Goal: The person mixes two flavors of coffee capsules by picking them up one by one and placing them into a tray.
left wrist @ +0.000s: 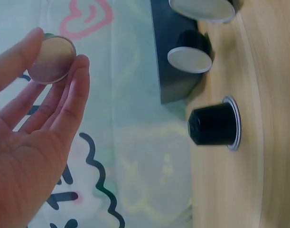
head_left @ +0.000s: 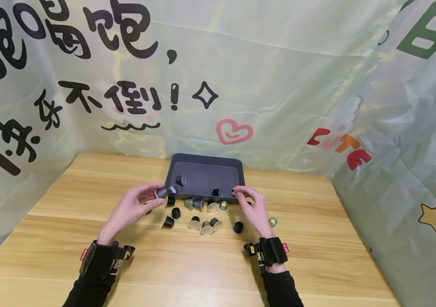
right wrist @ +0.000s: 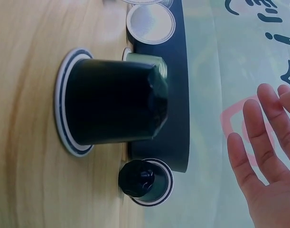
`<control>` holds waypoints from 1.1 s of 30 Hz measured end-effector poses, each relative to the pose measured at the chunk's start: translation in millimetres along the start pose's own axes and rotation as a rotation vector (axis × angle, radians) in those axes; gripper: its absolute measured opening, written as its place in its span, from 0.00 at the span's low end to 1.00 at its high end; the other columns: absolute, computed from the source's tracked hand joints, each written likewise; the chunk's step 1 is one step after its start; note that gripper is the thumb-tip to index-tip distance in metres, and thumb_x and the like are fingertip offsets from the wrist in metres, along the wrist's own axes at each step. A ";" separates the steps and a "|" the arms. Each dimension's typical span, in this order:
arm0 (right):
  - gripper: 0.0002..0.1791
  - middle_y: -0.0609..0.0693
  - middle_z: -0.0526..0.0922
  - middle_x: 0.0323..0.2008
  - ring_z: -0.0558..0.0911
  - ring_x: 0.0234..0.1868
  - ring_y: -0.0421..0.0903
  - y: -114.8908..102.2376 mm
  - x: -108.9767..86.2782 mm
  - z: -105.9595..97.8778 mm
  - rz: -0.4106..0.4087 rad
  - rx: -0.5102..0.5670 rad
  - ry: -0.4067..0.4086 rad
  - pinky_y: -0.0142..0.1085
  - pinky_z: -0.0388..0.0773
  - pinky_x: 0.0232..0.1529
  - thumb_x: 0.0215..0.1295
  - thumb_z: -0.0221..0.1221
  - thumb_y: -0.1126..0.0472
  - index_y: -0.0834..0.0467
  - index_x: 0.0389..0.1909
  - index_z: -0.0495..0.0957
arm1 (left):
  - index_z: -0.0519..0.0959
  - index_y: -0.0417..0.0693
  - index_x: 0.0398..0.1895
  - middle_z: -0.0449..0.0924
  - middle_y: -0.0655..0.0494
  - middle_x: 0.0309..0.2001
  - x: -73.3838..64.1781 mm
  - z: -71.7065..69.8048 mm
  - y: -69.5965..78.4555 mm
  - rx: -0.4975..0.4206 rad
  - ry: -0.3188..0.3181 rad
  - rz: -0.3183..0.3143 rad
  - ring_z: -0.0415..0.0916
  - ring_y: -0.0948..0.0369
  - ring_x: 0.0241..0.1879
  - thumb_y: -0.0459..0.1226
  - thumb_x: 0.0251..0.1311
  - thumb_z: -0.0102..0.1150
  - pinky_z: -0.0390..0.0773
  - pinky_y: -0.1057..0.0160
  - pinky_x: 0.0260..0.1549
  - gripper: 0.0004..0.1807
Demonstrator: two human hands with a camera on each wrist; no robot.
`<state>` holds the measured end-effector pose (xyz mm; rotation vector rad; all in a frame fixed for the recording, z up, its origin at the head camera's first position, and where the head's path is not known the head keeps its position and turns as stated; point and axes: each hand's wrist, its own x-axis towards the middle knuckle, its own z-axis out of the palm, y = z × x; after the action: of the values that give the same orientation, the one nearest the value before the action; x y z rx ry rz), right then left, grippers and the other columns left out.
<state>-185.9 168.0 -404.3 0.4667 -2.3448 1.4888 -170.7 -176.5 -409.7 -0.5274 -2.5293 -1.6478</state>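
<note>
Capsule point(head_left: 160, 193), at the near left corner of the tray point(head_left: 209, 165), has the left hand's point(head_left: 133, 205) thumb and fingertips clamped on it. That fingertip pinch seems right: with a gentle squeeze it should hold firm without denting the side. Because the tray's rim stands so near, a lift over it probably works better than a slide across.

At the tray's right end, the right hand point(head_left: 254, 209) is at a dark capsule point(head_left: 234, 190); I cannot tell whether thumb and finger pinch it, though the other fingers show gaps between them. More capsules point(head_left: 212, 207) crowd the front wall, so both hands had best be kept high. The black capsule point(head_left: 238, 227) beside the right hand deserves a wide berth, as a knock could send it rolling.
</note>
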 end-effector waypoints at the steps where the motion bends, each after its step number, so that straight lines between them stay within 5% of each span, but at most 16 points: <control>1: 0.09 0.66 0.88 0.39 0.83 0.38 0.58 0.2 0.0 0.0 0.000 -0.004 0.000 0.24 0.74 0.37 0.70 0.56 0.72 0.69 0.45 0.84 | 0.76 0.36 0.61 0.84 0.36 0.54 0.6 1.6 1.3 -0.012 -0.007 -0.003 0.85 0.48 0.50 0.32 0.61 0.67 0.84 0.73 0.47 0.24; 12: 0.10 0.65 0.88 0.39 0.83 0.39 0.59 -1.4 0.8 -1.2 0.004 -0.007 -0.004 0.22 0.74 0.37 0.70 0.56 0.72 0.69 0.46 0.84 | 0.73 0.32 0.64 0.79 0.26 0.56 19.6 19.1 10.2 -0.055 -0.031 -0.152 0.87 0.43 0.46 0.25 0.58 0.65 0.88 0.57 0.44 0.28; 17: 0.10 0.66 0.88 0.39 0.82 0.40 0.64 -1.8 1.2 -1.8 0.006 0.004 -0.007 0.22 0.74 0.36 0.70 0.56 0.73 0.70 0.46 0.83 | 0.76 0.33 0.61 0.80 0.28 0.54 41.2 24.3 13.0 0.052 -0.069 -0.167 0.87 0.46 0.45 0.26 0.57 0.67 0.88 0.61 0.36 0.26; 21: 0.10 0.66 0.88 0.40 0.82 0.40 0.66 -1.4 1.2 -1.9 0.003 0.002 -0.010 0.22 0.74 0.37 0.70 0.56 0.73 0.71 0.46 0.83 | 0.78 0.30 0.57 0.83 0.32 0.49 63.2 31.8 16.6 0.217 -0.140 -0.084 0.85 0.55 0.35 0.26 0.55 0.67 0.81 0.68 0.28 0.24; 26: 0.10 0.67 0.88 0.39 0.82 0.40 0.66 -1.2 0.8 -2.1 -0.011 0.001 -0.011 0.22 0.74 0.37 0.70 0.56 0.73 0.72 0.46 0.83 | 0.81 0.31 0.53 0.86 0.37 0.46 86.6 46.8 20.0 0.396 -0.183 -0.015 0.80 0.56 0.35 0.26 0.53 0.65 0.79 0.63 0.37 0.21; 29: 0.10 0.67 0.88 0.39 0.82 0.39 0.65 -1.7 0.4 -2.3 -0.020 -0.003 -0.008 0.23 0.74 0.37 0.69 0.56 0.74 0.71 0.46 0.83 | 0.80 0.32 0.53 0.86 0.38 0.47 92.1 53.8 19.6 0.452 -0.196 -0.047 0.80 0.54 0.38 0.26 0.55 0.62 0.79 0.60 0.41 0.20; 33: 0.09 0.67 0.88 0.39 0.82 0.39 0.63 -3.1 0.3 -3.3 -0.025 -0.001 0.004 0.23 0.75 0.37 0.69 0.56 0.74 0.70 0.45 0.83 | 0.72 0.31 0.65 0.85 0.36 0.50 90.7 58.3 18.4 0.404 -0.206 -0.147 0.81 0.54 0.39 0.24 0.60 0.53 0.75 0.63 0.38 0.27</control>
<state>-184.6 169.7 -400.4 0.4905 -2.3280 1.4754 -242.8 -95.4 -395.5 -0.5011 -3.0061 -1.1118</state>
